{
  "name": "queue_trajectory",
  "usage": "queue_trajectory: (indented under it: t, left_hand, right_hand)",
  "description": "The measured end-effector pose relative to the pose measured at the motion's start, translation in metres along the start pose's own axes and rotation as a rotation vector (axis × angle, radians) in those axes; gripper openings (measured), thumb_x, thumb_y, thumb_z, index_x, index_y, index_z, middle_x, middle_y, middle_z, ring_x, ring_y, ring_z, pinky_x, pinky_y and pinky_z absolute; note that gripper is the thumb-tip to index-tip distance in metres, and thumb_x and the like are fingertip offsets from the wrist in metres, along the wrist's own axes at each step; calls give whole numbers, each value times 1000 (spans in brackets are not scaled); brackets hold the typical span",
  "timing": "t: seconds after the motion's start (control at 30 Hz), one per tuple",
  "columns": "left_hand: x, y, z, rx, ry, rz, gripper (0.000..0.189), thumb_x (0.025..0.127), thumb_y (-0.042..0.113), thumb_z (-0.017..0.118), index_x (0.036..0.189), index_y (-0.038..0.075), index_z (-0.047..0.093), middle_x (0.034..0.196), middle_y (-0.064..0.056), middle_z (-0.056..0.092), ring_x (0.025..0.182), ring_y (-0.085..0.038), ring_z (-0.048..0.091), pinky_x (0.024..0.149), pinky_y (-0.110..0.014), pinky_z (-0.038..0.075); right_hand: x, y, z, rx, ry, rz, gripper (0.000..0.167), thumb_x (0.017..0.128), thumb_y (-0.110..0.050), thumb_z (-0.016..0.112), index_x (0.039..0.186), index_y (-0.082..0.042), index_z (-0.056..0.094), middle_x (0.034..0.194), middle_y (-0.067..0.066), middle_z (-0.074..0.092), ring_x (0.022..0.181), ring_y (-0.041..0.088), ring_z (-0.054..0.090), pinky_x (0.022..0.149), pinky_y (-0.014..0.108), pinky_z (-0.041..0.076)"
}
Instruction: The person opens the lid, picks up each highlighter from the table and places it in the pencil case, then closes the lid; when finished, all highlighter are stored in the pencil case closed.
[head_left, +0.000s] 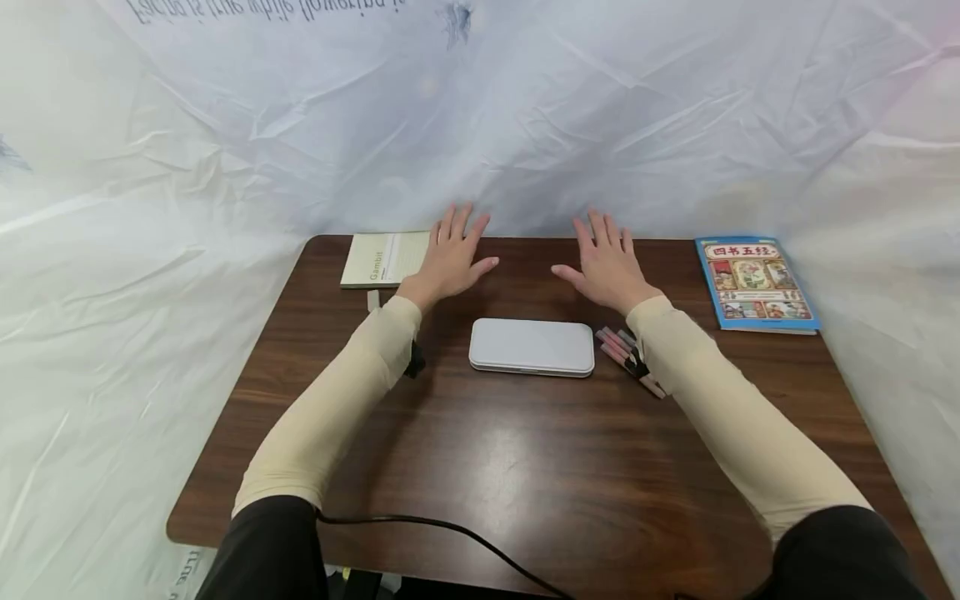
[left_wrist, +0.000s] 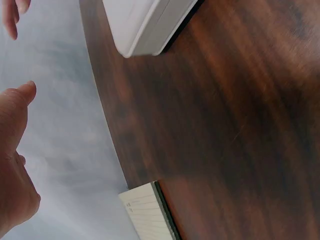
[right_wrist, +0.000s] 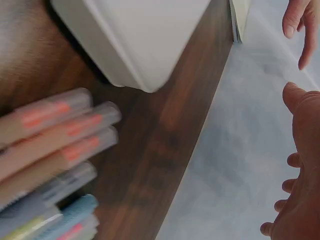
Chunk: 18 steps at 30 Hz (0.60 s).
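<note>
My left hand (head_left: 448, 260) reaches over the back of the table with its fingers spread, beside a cream notebook (head_left: 367, 262) marked "Gambit". Across from it, my right hand (head_left: 609, 265) is held out the same way, palm down, holding nothing. Between my forearms lies a closed white flat case (head_left: 532, 346). Several capped markers (head_left: 618, 346) lie to the right of the case, partly hidden by my right wrist; the right wrist view shows the markers (right_wrist: 65, 125) close up, pink-tipped ones among them. Both hands look apart from all these things.
A blue book (head_left: 757, 283) with Chinese characters lies at the back right of the brown table (head_left: 480, 467). A small pale block (head_left: 373, 300) sits near the notebook. A black cable (head_left: 450, 525) crosses the front edge. White sheeting (head_left: 525, 125) hangs behind.
</note>
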<state>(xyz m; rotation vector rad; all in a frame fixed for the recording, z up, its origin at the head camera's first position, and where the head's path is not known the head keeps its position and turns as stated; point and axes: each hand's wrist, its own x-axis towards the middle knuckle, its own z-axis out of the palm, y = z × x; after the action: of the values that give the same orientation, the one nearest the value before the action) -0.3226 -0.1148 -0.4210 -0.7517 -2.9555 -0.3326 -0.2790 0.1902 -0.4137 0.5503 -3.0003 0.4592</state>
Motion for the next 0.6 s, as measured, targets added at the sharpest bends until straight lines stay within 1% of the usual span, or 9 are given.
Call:
queue_trajectory:
  t: [0.07, 0.17, 0.23, 0.27, 0.4, 0.47, 0.53, 0.6]
  left_hand:
    - [-5, 1, 4, -4, 13, 9, 77, 110, 51, 50, 171, 17, 17, 176, -18, 3, 162, -40, -7, 127, -61, 5]
    - [-12, 4, 6, -34, 20, 21, 78, 110, 52, 51, 171, 17, 17, 177, -16, 1, 162, -36, -11, 126, -62, 6]
    - [-20, 7, 6, -75, 7, 30, 79, 109, 52, 52, 171, 17, 17, 177, -15, 2, 163, -36, -8, 126, -62, 7]
    - [-24, 7, 6, -97, 1, 40, 80, 109, 52, 53, 171, 17, 17, 177, -15, 5, 163, -36, -4, 126, -62, 10]
    - [-47, 10, 12, -193, -51, 76, 83, 107, 53, 57, 171, 17, 18, 173, -18, 21, 159, -39, 21, 125, -59, 21]
    - [-61, 10, 19, -234, -79, 87, 86, 105, 54, 60, 171, 17, 19, 172, -17, 27, 156, -39, 30, 123, -57, 27]
    - [-74, 9, 27, -284, -121, 81, 91, 102, 57, 64, 171, 18, 18, 172, -13, 28, 156, -35, 31, 124, -54, 27]
    - [-86, 8, 37, -347, -167, 68, 98, 98, 59, 69, 171, 18, 18, 174, -8, 26, 158, -30, 27, 126, -52, 25]
  right_hand:
    - [-7, 1, 3, 1, -5, -5, 91, 107, -54, 56, 169, -4, 12, 175, 26, 1, 159, 50, 2, 123, 70, 4]
    - [-19, 0, 6, 22, -34, -3, 92, 107, -55, 56, 169, -3, 12, 175, 25, -2, 160, 48, -1, 124, 68, 3]
    - [-28, -2, 8, 38, -58, -10, 92, 107, -56, 55, 169, -3, 13, 175, 26, -1, 160, 47, -1, 124, 68, 5]
    - [-33, -3, 10, 52, -68, -18, 93, 106, -56, 56, 169, -2, 14, 175, 27, 0, 160, 48, 0, 124, 68, 7]
    - [-54, -7, 20, 75, -105, -66, 96, 104, -54, 63, 167, 1, 17, 172, 30, 10, 159, 49, 11, 123, 67, 17]
    - [-64, -9, 27, 83, -124, -92, 100, 101, -53, 68, 166, 4, 19, 171, 31, 15, 157, 50, 16, 122, 67, 21]
    - [-75, -10, 34, 86, -153, -107, 106, 96, -55, 73, 165, 6, 21, 170, 31, 18, 157, 49, 18, 122, 66, 22]
    - [-85, -9, 41, 98, -182, -115, 111, 92, -56, 78, 164, 7, 22, 170, 30, 21, 157, 49, 19, 122, 65, 23]
